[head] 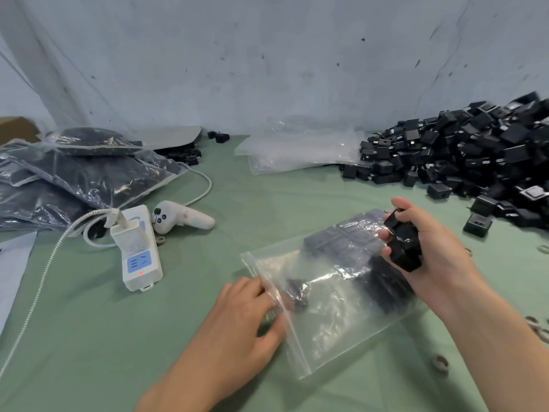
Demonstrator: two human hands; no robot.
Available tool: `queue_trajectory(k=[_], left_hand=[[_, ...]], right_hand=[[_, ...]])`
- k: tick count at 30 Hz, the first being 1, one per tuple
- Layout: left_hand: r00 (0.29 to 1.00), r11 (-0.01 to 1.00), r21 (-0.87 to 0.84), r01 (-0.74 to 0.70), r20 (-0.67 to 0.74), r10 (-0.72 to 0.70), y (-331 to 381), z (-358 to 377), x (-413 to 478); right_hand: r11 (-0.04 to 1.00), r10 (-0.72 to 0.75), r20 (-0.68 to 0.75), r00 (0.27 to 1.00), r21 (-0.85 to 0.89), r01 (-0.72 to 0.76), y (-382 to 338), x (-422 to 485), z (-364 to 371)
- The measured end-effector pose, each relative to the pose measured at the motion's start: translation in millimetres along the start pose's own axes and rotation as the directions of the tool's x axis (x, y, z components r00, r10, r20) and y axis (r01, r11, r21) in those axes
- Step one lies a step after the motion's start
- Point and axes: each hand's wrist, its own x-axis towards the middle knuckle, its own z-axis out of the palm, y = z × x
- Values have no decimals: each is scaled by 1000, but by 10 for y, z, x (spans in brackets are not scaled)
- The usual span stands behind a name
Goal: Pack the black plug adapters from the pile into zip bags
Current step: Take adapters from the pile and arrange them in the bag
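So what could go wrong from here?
The right hand grips several adapters at once over the zip bag; one may slip and land outside it. The left hand holds the mouth at one spot only, so it could sag shut as they go in.

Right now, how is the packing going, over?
Left hand holds the zip bag at its mouth. Right hand grips black plug adapters over the bag. Bag part filled. Power strip lies left, out of the way.

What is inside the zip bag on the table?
Rows of black plug adapters at the far end of the zip bag, one near its mouth. The right hand covers some.
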Motion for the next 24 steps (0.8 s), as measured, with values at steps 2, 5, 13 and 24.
queue_trajectory(k=[2,5,13,24], left_hand=[[1000,1000,-7,-23,4,23,27,28,60],[997,997,25,-74,28,73,94,84,204],[996,995,31,-92,-17,93,168,261,488],[988,990,27,-140,-61,141,117,363,754]], right_hand=[[1000,0,9,1000,2,0,-3,14,4],[1000,3,9,1000,3,-3,-1,32,14],[1000,4,34,999,-23,-3,-19,129,22],[997,-20,26,999,-74,22,-30,269,32]])
